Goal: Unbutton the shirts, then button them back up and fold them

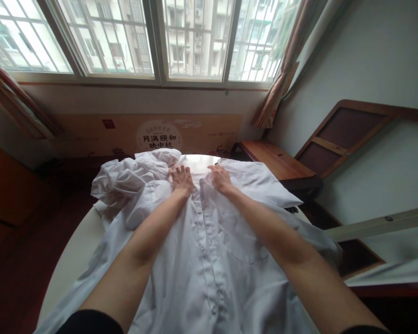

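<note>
A white button-up shirt [184,241] lies spread front side up, its button placket running down the middle and a chest pocket on the right half. My left hand [181,178] rests on the fabric left of the collar opening, palm down with fingers spread. Right of the opening, my right hand [220,177] has its fingers curled on the shirt's edge and appears to pinch the cloth there; its fingertips are partly hidden. One sleeve [121,183] is bunched up in folds on the left. On the right side the cloth lies flatter.
Under the shirt is a round white table [69,264]. A wooden side table [278,160] stands beyond it on the right, near a folded wooden chair-like frame [334,134]. A printed cardboard panel [209,130] leans below the barred window [195,41]. Curtains [277,93] hang at both sides.
</note>
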Motion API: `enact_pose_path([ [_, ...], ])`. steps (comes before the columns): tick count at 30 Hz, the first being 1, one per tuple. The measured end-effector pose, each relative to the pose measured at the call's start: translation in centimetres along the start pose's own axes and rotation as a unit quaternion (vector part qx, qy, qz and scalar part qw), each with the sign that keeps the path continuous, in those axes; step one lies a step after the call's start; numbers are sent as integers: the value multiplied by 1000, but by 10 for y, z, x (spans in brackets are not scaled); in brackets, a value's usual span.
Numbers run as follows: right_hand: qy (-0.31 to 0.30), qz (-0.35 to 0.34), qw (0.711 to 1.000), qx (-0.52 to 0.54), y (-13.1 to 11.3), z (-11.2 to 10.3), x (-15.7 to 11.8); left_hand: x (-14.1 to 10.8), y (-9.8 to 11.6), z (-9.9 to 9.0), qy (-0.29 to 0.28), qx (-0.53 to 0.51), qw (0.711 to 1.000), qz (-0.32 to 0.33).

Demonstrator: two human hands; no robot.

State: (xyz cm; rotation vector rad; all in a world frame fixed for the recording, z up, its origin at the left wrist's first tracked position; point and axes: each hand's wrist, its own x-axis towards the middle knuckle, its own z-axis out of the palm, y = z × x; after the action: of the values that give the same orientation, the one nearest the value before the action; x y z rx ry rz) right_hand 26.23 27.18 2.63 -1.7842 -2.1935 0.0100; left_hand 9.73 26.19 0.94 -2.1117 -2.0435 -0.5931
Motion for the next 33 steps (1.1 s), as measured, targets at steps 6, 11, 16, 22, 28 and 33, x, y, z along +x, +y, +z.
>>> enact_pose_path([
  [6,-79,-149,986,-16,-6,23,-35,-7,-29,-9,-125,-1,929,349],
  [11,-127,-139,982,-31,5,37,-53,-13,-43,-12,-148,4,940,308],
  [16,-64,-118,991,-1,6,25,-49,-7,-44,-15,-134,15,967,217],
  [22,54,-88,995,17,-15,-9,-47,-6,-22,-39,-92,-14,950,300],
  [28,-66,16,997,45,-38,5,-41,-18,-3,-30,-126,-49,980,148],
  [33,-28,11,999,-15,-44,29,-52,-29,-7,-13,-164,-101,978,76],
])
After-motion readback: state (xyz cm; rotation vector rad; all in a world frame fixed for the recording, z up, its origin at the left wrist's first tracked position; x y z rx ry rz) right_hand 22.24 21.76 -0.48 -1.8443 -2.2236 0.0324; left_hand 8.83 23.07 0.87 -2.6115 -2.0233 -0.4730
